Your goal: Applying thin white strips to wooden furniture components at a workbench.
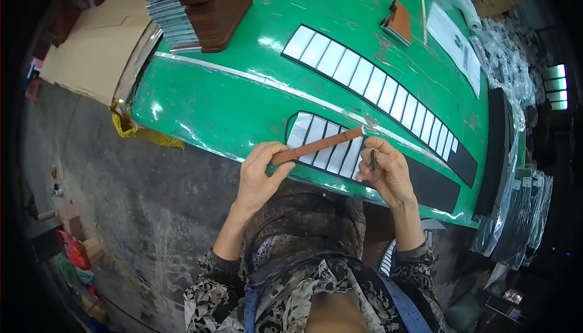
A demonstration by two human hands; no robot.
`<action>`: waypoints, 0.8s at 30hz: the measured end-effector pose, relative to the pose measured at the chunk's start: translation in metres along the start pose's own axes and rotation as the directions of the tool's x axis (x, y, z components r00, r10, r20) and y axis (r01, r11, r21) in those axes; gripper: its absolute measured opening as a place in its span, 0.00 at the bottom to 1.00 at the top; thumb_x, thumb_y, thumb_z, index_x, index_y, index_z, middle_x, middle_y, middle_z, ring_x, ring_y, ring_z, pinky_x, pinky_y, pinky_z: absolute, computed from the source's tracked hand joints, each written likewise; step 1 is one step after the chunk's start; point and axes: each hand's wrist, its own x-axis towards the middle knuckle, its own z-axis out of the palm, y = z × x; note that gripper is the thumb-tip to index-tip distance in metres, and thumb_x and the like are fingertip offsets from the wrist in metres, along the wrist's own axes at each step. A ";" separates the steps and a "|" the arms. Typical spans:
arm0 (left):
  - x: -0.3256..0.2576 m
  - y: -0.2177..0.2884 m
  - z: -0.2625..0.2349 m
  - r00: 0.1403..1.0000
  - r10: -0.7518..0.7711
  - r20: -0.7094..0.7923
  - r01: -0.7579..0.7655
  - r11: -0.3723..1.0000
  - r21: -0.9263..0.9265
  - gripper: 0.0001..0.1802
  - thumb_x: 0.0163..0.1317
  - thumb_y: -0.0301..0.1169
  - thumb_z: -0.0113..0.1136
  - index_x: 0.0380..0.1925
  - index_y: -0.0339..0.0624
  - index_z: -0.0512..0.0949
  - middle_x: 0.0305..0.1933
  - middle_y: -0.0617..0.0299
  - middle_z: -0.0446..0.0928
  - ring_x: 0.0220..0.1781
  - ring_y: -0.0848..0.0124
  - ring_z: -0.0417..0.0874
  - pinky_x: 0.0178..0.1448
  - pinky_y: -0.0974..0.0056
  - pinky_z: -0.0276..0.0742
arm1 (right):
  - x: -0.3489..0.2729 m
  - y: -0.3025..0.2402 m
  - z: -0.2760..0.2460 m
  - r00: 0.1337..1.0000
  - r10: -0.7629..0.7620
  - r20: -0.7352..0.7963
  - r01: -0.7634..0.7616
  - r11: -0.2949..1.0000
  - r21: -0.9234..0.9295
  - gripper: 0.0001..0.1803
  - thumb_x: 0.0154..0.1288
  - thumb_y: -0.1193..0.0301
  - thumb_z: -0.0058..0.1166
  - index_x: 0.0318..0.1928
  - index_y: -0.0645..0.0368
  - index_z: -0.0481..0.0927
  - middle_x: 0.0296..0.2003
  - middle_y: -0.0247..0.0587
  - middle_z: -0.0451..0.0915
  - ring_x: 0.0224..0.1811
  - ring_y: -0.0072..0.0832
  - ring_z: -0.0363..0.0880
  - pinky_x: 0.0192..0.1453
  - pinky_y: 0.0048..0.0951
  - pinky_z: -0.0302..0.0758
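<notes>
Fingers [274, 158] of your left hand [260, 172] close in a pinch on the near end of a long brown strip [317, 145], thumb on top, while the far end of the strip reaches across to the fingertips of your right hand [388, 169]. Your right fingers curl narrow around a small dark stick-like piece [373, 160], held upright; whether they also touch the strip's end cannot be told. Judged by its look, the strip is thin, light and somewhat flexible, so it should sag or twist if held at one end only; hold it at both ends, or flat between thumb and forefinger near the middle. Beneath your fingers lies a row of pale, dark-edged panels [328, 145] on the green counter [231, 102]; beyond your fingertips runs a longer row of the same panels [376, 84]. Both wrists hover just past the counter's near edge, forearms raised, palms turned inward toward each other.
</notes>
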 end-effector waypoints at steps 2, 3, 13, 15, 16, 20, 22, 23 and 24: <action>0.001 0.001 -0.008 0.991 -0.050 0.124 0.064 0.992 -0.111 0.17 0.57 0.24 0.60 0.47 0.35 0.74 0.40 0.56 0.80 0.40 0.68 0.81 0.45 0.65 0.75 | 0.000 0.005 -0.002 0.996 -0.089 -0.006 0.089 0.995 0.045 0.12 0.70 0.70 0.46 0.50 0.62 0.70 0.31 0.36 0.73 0.35 0.24 0.77 0.49 0.35 0.80; 0.006 0.000 -0.014 0.961 -0.159 0.225 0.214 0.944 -0.250 0.17 0.62 0.26 0.53 0.52 0.36 0.72 0.42 0.56 0.80 0.41 0.69 0.80 0.46 0.64 0.76 | 0.002 0.010 -0.005 0.994 -0.104 -0.013 0.105 0.993 0.046 0.11 0.70 0.70 0.47 0.49 0.60 0.71 0.32 0.36 0.75 0.38 0.25 0.77 0.55 0.38 0.76; 0.135 0.026 0.062 0.478 0.130 0.869 -0.084 0.991 -0.102 0.32 0.45 0.13 0.52 0.55 0.44 0.72 0.58 0.53 0.73 0.53 0.58 0.78 0.53 0.58 0.74 | 0.017 0.044 -0.019 0.991 -0.130 0.022 0.125 0.980 0.155 0.05 0.70 0.71 0.47 0.42 0.57 0.72 0.34 0.34 0.77 0.39 0.25 0.79 0.54 0.39 0.76; 0.147 0.032 0.064 0.360 0.119 0.925 -0.118 0.990 -0.081 0.32 0.43 0.13 0.52 0.53 0.44 0.74 0.60 0.54 0.72 0.57 0.57 0.76 0.55 0.57 0.73 | 0.015 0.045 -0.022 0.994 -0.097 0.054 0.087 0.984 0.157 0.05 0.69 0.70 0.49 0.41 0.57 0.72 0.34 0.35 0.77 0.38 0.25 0.79 0.54 0.41 0.77; 0.151 0.035 0.065 0.299 0.107 0.948 -0.133 0.989 -0.070 0.31 0.42 0.13 0.53 0.51 0.44 0.75 0.61 0.54 0.71 0.58 0.56 0.75 0.56 0.56 0.73 | 0.015 0.047 -0.025 0.994 -0.072 0.076 0.058 0.983 0.174 0.05 0.68 0.70 0.49 0.41 0.57 0.72 0.33 0.35 0.77 0.38 0.26 0.79 0.54 0.42 0.78; 0.153 0.038 0.061 0.268 0.107 0.957 -0.117 0.990 -0.078 0.23 0.40 0.18 0.55 0.42 0.40 0.76 0.57 0.55 0.74 0.49 0.61 0.78 0.47 0.60 0.76 | 0.017 0.056 -0.037 0.994 -0.030 0.106 -0.003 0.954 0.300 0.06 0.66 0.71 0.50 0.41 0.58 0.72 0.32 0.35 0.76 0.36 0.25 0.79 0.49 0.41 0.81; 0.156 0.043 0.049 0.315 0.083 0.945 -0.202 0.979 -0.018 0.21 0.38 0.19 0.54 0.38 0.41 0.75 0.48 0.60 0.77 0.43 0.64 0.77 0.43 0.63 0.75 | 0.017 0.055 -0.042 0.994 -0.028 0.101 -0.015 0.915 0.404 0.07 0.66 0.72 0.50 0.42 0.58 0.71 0.32 0.35 0.76 0.34 0.25 0.79 0.46 0.38 0.82; 0.161 0.048 0.041 0.326 0.023 0.945 -0.221 0.974 0.052 0.19 0.38 0.19 0.53 0.36 0.41 0.75 0.45 0.61 0.78 0.43 0.65 0.77 0.43 0.63 0.75 | 0.017 0.056 -0.044 0.997 -0.030 0.070 -0.001 0.911 0.412 0.08 0.66 0.72 0.50 0.44 0.59 0.71 0.32 0.36 0.76 0.32 0.24 0.79 0.41 0.34 0.83; 0.162 0.049 0.029 0.349 -0.042 0.936 -0.233 0.964 0.130 0.18 0.38 0.19 0.53 0.35 0.41 0.74 0.43 0.62 0.78 0.42 0.66 0.76 0.43 0.63 0.75 | 0.017 0.058 -0.044 0.997 -0.028 0.075 -0.007 0.905 0.425 0.08 0.66 0.72 0.50 0.45 0.58 0.71 0.32 0.36 0.75 0.31 0.24 0.79 0.41 0.34 0.83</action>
